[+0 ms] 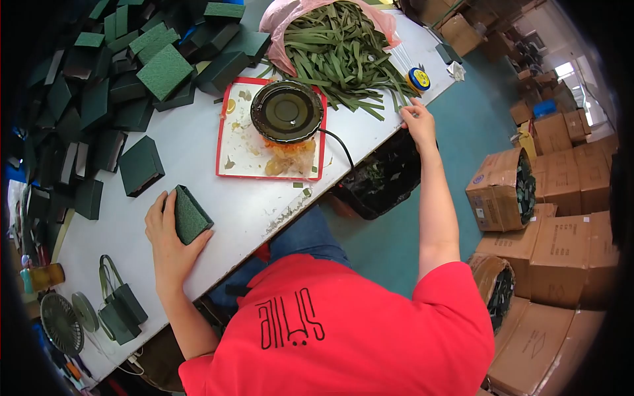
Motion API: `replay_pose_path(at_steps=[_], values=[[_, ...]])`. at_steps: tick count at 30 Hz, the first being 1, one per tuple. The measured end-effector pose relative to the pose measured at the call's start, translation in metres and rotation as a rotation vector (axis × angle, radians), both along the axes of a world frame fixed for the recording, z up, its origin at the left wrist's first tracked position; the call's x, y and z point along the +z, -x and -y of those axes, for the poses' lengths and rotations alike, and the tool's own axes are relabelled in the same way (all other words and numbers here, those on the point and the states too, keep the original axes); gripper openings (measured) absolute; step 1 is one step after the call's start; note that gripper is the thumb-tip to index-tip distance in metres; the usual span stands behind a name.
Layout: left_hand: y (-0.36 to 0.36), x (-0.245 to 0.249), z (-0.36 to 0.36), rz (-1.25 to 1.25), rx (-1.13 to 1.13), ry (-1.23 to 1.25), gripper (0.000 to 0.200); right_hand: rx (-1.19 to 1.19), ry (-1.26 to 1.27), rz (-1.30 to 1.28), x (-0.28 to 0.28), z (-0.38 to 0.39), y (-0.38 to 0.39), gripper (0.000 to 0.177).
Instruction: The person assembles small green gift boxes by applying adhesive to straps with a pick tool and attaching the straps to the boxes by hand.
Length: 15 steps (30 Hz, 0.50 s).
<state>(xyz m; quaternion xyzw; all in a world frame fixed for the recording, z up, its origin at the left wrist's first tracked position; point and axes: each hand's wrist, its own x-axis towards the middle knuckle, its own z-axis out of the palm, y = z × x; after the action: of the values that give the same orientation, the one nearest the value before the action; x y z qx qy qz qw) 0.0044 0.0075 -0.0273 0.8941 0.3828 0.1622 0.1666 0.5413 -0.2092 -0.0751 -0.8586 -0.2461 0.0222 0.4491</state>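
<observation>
My left hand [170, 241] is wrapped round a dark green box [192, 216] with a textured face, on the white table [251, 211]. At the table's right edge, my right hand [419, 122] has its fingers pressed together beside the ends of the green strips [340, 53]; whatever it pinches is too small to make out. The strips spill from a pink plastic bag [276, 39]. Between the hands, a round black pot [286, 111] with dark contents stands on a red-rimmed white tray [231, 142] stained with yellowish residue.
Many green boxes [99, 99] are piled at the upper left. A small green bag [122, 310] and a fan [62, 323] stand at the lower left. A yellow-and-blue tin [418, 78] sits by the right edge. A black bin [383, 185] is below; cartons [561, 251] line the right.
</observation>
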Motion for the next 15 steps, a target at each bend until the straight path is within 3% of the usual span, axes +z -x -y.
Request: replay_pose_path(at_steps=[2, 5, 12, 14, 15], values=[[0.002, -0.001, -0.001, -0.006, -0.011, -0.008, 0.094, 0.012, 0.037, -0.125, -0.001, -0.01, -0.009, 0.019], [0.002, -0.001, -0.002, -0.006, -0.011, -0.012, 0.094, -0.02, -0.066, -0.028, 0.008, -0.033, -0.022, 0.019], [0.001, -0.003, 0.001, 0.005, -0.002, -0.018, 0.095, 0.329, -0.252, 0.324, 0.094, -0.11, 0.015, 0.021], [0.001, -0.001, 0.001, 0.024, -0.009, -0.008, 0.096, 0.445, 0.01, 0.365, 0.079, -0.122, -0.018, 0.021], [0.001, 0.0, 0.001, 0.033, -0.015, -0.003, 0.097, 0.422, 0.027, 0.346, 0.081, -0.122, -0.017, 0.02]])
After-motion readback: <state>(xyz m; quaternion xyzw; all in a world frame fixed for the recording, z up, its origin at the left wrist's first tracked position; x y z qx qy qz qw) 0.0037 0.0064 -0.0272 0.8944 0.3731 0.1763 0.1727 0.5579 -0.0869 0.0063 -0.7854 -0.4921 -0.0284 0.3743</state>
